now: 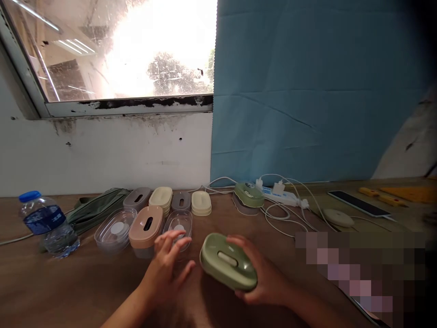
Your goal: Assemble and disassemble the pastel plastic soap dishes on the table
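My right hand [251,269] grips a green oval plastic box [227,263] by its right end, thumb below and fingers over the top. The box has a lid with a pale slot-shaped inset and is tilted above the table. My left hand [168,257] is apart from it, fingers spread and holding nothing. Close behind the left hand are a clear plastic container [186,223] and a pink-lidded box [146,225] with a dark slot. Left of these is a larger clear container [116,230] with a white disc in it.
Cream lids [161,198], grey lids [137,198] and cream pieces [201,202] line the back. A second green box [249,195] stands by a power strip [282,196] with cables. A water bottle [49,223] and grey-green bag [99,209] are left; a phone [358,203] lies right.
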Demonstrator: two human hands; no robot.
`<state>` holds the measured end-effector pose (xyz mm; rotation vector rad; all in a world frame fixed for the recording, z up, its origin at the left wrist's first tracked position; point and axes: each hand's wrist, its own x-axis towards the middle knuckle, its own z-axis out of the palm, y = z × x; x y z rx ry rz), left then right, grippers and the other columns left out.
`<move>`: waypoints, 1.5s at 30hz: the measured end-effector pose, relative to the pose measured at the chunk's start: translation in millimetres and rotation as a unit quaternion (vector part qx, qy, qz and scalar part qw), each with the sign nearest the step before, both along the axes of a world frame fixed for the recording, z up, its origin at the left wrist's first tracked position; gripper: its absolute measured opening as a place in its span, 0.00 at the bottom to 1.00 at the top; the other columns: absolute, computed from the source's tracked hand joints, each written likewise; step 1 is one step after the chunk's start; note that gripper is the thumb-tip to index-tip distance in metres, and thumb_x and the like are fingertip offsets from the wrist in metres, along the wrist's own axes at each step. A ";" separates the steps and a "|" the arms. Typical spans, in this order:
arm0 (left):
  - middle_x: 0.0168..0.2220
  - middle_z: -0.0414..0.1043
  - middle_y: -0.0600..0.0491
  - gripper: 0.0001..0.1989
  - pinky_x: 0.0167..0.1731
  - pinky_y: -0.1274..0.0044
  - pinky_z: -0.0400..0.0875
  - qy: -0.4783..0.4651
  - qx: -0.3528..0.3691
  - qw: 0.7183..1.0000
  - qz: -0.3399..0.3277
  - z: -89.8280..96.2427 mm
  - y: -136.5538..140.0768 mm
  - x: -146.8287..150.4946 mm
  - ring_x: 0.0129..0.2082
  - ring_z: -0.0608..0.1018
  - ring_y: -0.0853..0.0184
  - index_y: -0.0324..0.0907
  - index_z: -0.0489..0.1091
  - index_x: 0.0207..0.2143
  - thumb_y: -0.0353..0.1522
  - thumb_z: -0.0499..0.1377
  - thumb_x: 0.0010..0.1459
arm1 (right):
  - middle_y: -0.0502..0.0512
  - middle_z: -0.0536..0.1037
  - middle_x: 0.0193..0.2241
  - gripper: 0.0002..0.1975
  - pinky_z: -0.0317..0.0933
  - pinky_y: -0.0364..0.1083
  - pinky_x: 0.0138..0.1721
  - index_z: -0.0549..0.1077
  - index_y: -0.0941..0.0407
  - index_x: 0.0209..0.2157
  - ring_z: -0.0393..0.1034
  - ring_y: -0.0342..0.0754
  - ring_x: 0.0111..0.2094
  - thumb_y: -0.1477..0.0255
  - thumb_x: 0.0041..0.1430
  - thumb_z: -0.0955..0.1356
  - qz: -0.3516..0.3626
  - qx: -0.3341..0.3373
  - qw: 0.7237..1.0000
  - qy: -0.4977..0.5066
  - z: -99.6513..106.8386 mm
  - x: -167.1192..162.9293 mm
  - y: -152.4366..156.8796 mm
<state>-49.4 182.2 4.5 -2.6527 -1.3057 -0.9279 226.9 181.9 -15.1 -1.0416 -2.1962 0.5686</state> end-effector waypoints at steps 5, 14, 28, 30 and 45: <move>0.46 0.71 0.52 0.19 0.55 0.69 0.54 0.089 -0.115 0.945 -0.294 0.8 -15.6 16.8 0.53 0.66 0.62 0.47 0.64 0.49 0.37 0.57 0.54 | 0.62 0.54 0.54 0.48 0.51 0.53 0.54 0.56 0.54 0.54 0.51 0.60 0.56 0.69 0.25 0.74 0.110 -0.073 0.991 -0.012 -15.0 -4.2 -15.1; 0.32 0.73 0.50 0.12 0.43 0.73 0.65 -0.102 -0.160 0.947 -0.258 -17.4 -14.9 24.9 0.36 0.73 0.66 0.44 0.72 0.40 0.35 0.59 0.52 | 0.64 0.49 0.57 0.54 0.45 0.54 0.56 0.47 0.55 0.58 0.46 0.60 0.58 0.69 0.29 0.75 0.101 -0.097 0.990 0.033 -23.0 4.4 -11.4; 0.31 0.69 0.50 0.09 0.32 0.78 0.67 -0.308 -0.192 0.923 -0.123 -2.3 -28.3 39.5 0.31 0.71 0.68 0.40 0.70 0.37 0.34 0.56 0.55 | 0.61 0.57 0.56 0.32 0.57 0.53 0.52 0.50 0.50 0.57 0.61 0.53 0.50 0.70 0.53 0.67 -0.046 0.004 0.981 0.189 -12.5 9.3 -11.1; 0.31 0.70 0.50 0.09 0.33 0.76 0.66 -0.236 -0.109 0.952 -0.162 5.4 -33.1 41.8 0.32 0.71 0.67 0.40 0.70 0.38 0.33 0.57 0.54 | 0.59 0.57 0.56 0.31 0.57 0.52 0.52 0.52 0.49 0.56 0.60 0.53 0.51 0.70 0.52 0.67 -0.042 0.017 0.981 0.191 -8.5 8.0 -12.4; 0.40 0.72 0.46 0.13 0.35 0.74 0.64 0.142 -0.078 0.944 0.288 69.9 141.1 65.2 0.39 0.74 0.60 0.41 0.69 0.36 0.39 0.52 0.55 | 0.52 0.70 0.30 0.05 0.61 0.43 0.36 0.69 0.56 0.31 0.65 0.45 0.33 0.72 0.56 0.62 -0.024 -0.074 0.993 0.087 -13.8 18.7 -41.7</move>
